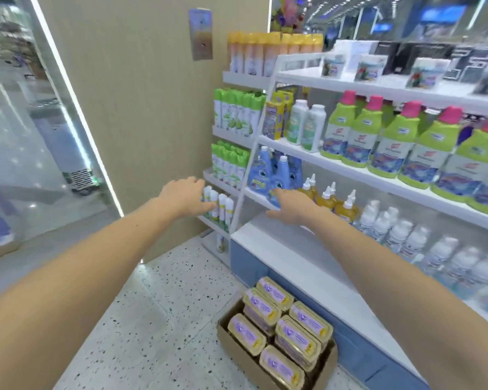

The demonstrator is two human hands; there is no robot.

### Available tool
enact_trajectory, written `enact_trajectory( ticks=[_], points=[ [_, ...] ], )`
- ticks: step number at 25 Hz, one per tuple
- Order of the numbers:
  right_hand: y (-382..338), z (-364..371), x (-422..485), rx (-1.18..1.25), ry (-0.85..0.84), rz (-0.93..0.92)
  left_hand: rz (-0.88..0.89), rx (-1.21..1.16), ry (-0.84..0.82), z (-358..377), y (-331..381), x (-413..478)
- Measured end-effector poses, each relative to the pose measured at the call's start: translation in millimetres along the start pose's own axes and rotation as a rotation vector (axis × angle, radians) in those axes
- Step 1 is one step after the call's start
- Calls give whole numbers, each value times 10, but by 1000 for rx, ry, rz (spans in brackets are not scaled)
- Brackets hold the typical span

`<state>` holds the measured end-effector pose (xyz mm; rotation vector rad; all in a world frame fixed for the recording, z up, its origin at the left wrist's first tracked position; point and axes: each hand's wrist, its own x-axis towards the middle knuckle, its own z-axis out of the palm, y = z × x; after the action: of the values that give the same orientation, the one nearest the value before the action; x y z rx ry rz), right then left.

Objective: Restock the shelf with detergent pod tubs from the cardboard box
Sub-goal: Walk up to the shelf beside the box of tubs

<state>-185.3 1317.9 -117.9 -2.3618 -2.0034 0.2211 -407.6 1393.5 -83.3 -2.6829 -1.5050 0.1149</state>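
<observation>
- I see both bare arms stretched forward from the bottom corners toward the middle of the frame, neither hand holding anything.
- The left hand (182,197) sits just left of centre, palm down, fingers loosely spread and slightly curled. Its fingertips overlap a row of small white tubes (219,206) on a narrow side rack; I cannot tell whether they touch them.
- The right hand (289,205) sits just right of centre, palm down, fingers extended and apart, thumb pointing left. It hovers over the left end of the bare white bottom shelf (279,243), in front of blue spray bottles (268,170) and beside amber squeeze bottles (330,201).
- The cardboard box (238,346) stands on the speckled floor at lower centre, against the blue shelf base, well below both hands.
- The detergent pod tubs (299,333) fill that box: flat golden tubs with purple lids, packed in two columns and stacked.
- Across the right side, green bottles with pink caps (389,136) line a middle shelf, and clear bottles with white caps (423,249) occupy the bottom shelf at right.
- A beige wall panel (141,94) fills the upper centre-left.
</observation>
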Motion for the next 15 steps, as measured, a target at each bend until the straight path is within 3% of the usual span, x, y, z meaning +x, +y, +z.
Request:
enact_trajectory(
  ticks=[8, 15],
  points=[
    [967, 306, 695, 45, -3, 290, 297, 6, -14, 378, 624, 1686],
    [1650, 345, 642, 60, 71, 609, 525, -103, 133, 386, 1285, 2566]
  ],
)
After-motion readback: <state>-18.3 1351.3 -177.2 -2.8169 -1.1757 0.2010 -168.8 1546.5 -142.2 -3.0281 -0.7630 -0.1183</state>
